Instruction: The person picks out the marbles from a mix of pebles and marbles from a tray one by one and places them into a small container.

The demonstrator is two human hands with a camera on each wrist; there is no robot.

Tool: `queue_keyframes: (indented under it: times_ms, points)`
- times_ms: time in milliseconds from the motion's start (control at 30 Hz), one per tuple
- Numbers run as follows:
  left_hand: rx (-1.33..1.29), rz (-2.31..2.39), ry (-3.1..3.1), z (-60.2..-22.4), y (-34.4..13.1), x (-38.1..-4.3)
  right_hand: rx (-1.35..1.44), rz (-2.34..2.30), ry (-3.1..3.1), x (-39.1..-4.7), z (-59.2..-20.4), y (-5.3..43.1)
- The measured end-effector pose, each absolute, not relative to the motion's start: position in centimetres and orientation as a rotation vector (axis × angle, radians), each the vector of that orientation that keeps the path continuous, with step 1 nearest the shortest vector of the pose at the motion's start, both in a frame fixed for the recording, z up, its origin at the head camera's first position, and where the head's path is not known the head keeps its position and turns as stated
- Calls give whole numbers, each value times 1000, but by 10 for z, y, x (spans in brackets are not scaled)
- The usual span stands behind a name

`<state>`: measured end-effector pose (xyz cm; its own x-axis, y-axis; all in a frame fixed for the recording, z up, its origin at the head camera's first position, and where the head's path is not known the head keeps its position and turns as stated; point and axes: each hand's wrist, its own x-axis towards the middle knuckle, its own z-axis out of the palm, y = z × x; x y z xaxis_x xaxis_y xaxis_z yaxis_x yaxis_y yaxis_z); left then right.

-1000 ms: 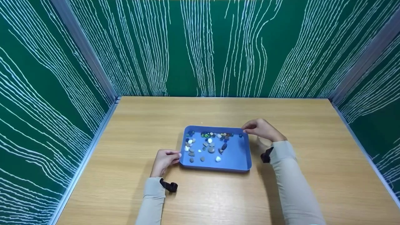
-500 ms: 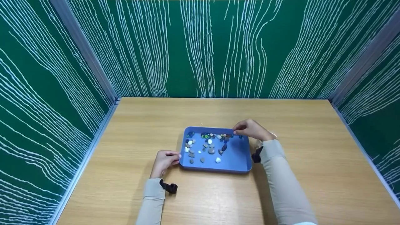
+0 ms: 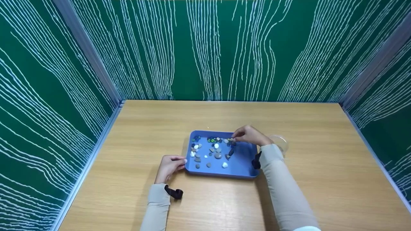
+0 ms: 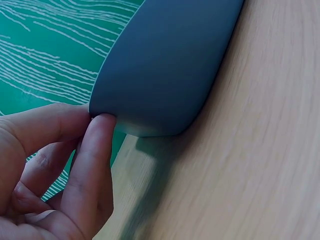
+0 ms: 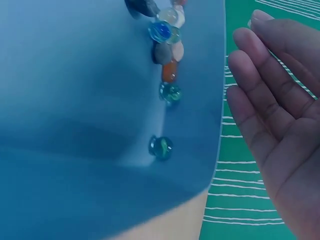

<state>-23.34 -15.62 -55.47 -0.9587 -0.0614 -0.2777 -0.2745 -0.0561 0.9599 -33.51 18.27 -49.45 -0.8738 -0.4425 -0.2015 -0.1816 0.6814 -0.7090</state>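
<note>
A blue rectangular tray (image 3: 242,160) lies on the table, holding pebbles and glass marbles. My left hand (image 3: 168,167) pinches the tray's left rim between thumb and finger, seen closely in the left wrist view. Over the far rim is my right hand (image 3: 252,135), its fingertips near the marbles and pebbles along the back wall. In the right wrist view its fingers (image 5: 241,62) are loosely bent beside the rim, and no held thing can be made out. A green-blue marble (image 5: 161,148) sits alone near the tray's corner. White pebbles (image 3: 225,165) and grey pebbles (image 3: 218,155) spread leftward.
A clear round container (image 3: 280,141) stands partly behind the right wrist. The wooden table (image 3: 205,205) is bordered by green panels (image 3: 192,48) with white lines. A black strap (image 3: 174,192) is on the left wrist.
My right hand has moved left along the tray's far rim, from the back right corner to near the marble cluster. More of the clear container shows. The left hand stays at the rim.
</note>
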Motion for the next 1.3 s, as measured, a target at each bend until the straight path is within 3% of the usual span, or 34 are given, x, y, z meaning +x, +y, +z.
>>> queue_keyframes:
  times_ms: [1300]
  points:
    - [-348,2147,2064,-556,-157,-235,-375,-895,2557,-337,-525,172]
